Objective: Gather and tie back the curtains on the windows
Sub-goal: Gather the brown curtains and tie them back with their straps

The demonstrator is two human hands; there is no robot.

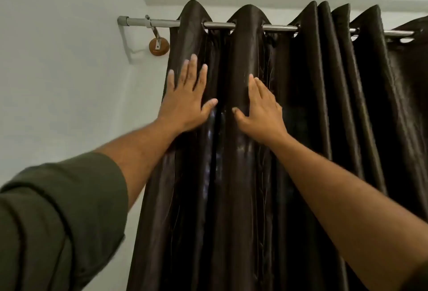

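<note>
The curtain [250, 151] hangs in front of me, dark brown and glossy, threaded by its eyelets onto a metal rod [280, 27] near the top of the view; it falls in deep upright folds, the folds on the right packed closer together than those under my palms. My left hand [185, 96] lies flat on the outermost fold at the curtain's left edge, fingers spread and pointing up, thumb stretched toward the middle; it is released, pressing the cloth and gripping nothing. My right hand [261, 107] rests on the next fold, fingers together and angled up to the left, thumb bent inward against the fabric; it too is unclenched, with no cloth pinched that I can see. A shadowed gap between two folds runs between my thumbs; the hands are near each other but apart. My left forearm comes out of a rolled green sleeve [58, 216]; my right forearm is bare. Left of the curtain, the rod's grey end sits in a bracket [154, 35] fixed to a round wooden mount [158, 46] on the pale wall [58, 70].
</note>
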